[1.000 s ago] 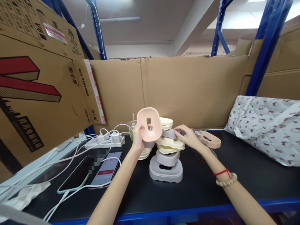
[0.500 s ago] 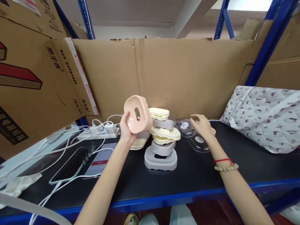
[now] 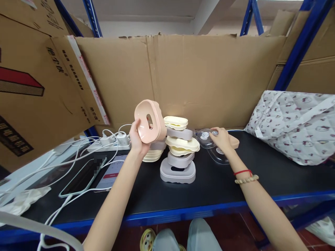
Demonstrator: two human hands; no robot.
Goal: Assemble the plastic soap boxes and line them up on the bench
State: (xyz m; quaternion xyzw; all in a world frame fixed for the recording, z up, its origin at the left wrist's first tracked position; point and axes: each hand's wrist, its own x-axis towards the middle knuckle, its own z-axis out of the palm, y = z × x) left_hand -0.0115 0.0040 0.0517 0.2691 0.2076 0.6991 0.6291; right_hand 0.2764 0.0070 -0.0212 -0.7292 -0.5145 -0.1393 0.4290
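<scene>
In my left hand (image 3: 138, 137) I hold up a pink plastic cover (image 3: 149, 120), tilted, with an oval hole through its middle. My fingers wrap round its lower left side. My right hand (image 3: 222, 139) reaches to the clear plastic lids (image 3: 219, 158) on the right, thumb and fingertips closing on the edge of one beside a round white label. Between my hands stands a loose stack of grey covers (image 3: 178, 172) and cream wavy-edged covers (image 3: 183, 144). More cream pieces (image 3: 153, 156) are piled behind my left wrist. Another pink piece (image 3: 233, 141) lies behind my right hand, partly hidden.
A power strip (image 3: 108, 144) with white plugs and cables sits at left, near two phones (image 3: 83, 176) (image 3: 111, 176). A cardboard wall (image 3: 204, 80) closes the back. A quilted patterned bag (image 3: 295, 127) rests at right. The blue shelf edge (image 3: 209, 211) runs along the front.
My right hand has moved down and slightly left onto the clear lids, its fingers closing. My left hand still holds the pink cover, shifted slightly. The whole view has moved a little.
</scene>
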